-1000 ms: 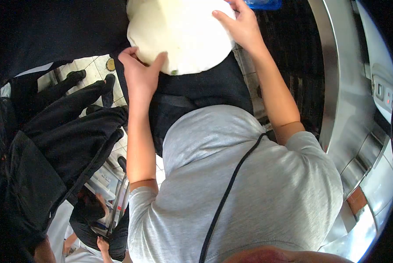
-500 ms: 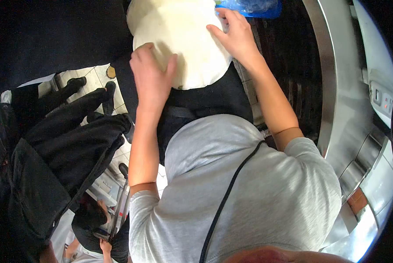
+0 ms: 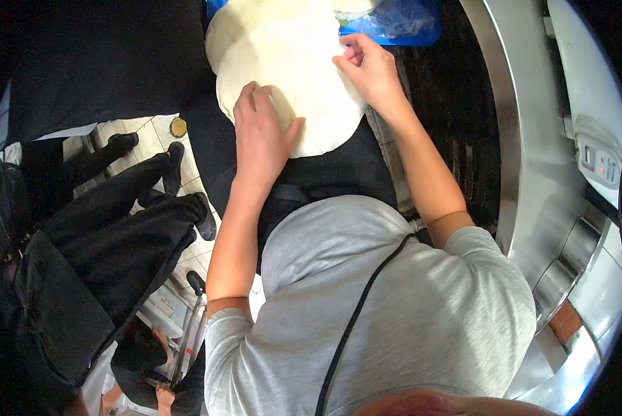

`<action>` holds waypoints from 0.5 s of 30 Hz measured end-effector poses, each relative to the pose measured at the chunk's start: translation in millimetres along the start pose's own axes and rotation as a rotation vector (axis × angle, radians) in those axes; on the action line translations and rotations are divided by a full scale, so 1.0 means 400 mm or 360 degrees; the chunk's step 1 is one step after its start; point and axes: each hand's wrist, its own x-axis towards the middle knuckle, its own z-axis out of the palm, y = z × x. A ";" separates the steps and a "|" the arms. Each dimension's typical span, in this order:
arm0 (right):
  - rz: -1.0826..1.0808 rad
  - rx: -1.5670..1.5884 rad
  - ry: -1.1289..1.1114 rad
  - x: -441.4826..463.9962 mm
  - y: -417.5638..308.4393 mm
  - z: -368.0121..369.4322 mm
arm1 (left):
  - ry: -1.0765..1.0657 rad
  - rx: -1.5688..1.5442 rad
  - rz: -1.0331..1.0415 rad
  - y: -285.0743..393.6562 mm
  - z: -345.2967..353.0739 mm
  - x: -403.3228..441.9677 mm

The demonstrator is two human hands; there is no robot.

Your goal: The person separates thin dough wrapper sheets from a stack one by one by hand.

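Observation:
A large, round, pale sheet of dough [image 3: 283, 62] hangs or lies before me at the top of the view; what bears it is hidden. My left hand [image 3: 262, 132] rests on its lower left part with fingers stretched out and thumb apart. At the right edge of the sheet, my right hand [image 3: 372, 73] has its fingers curled and its thumb drawn toward them, pinching the rim. Behind the sheet, a blue tray [image 3: 432, 31] shows at the upper right, with clear plastic film [image 3: 401, 17] and another pale piece on it.
A dark ribbed grate [image 3: 467, 125] lies on the right, bordered by a steel counter edge [image 3: 508, 139]. Farther right is a control panel [image 3: 598, 163] with a red light. On the left stands a person in black trousers [image 3: 110, 215]; another person [image 3: 141, 360] is below.
The dough sheet sits slightly lower in view. My left hand has shifted right and down on it. My right hand has moved down slightly, its fingers closing at the edge. More of the blue tray shows.

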 end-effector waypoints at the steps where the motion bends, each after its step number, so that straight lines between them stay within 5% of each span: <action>1: -0.0008 -0.0001 0.0009 0.003 0.002 0.003 | -0.0005 0.0012 0.0002 -0.003 0.001 0.001; 7: -0.0065 -0.0080 -0.0072 0.006 0.008 0.004 | -0.0012 0.0000 0.0001 -0.015 0.002 0.001; 15: 0.0274 0.0302 -0.0472 0.008 0.046 -0.094 | 0.0028 0.0035 0.0065 -0.001 -0.006 -0.001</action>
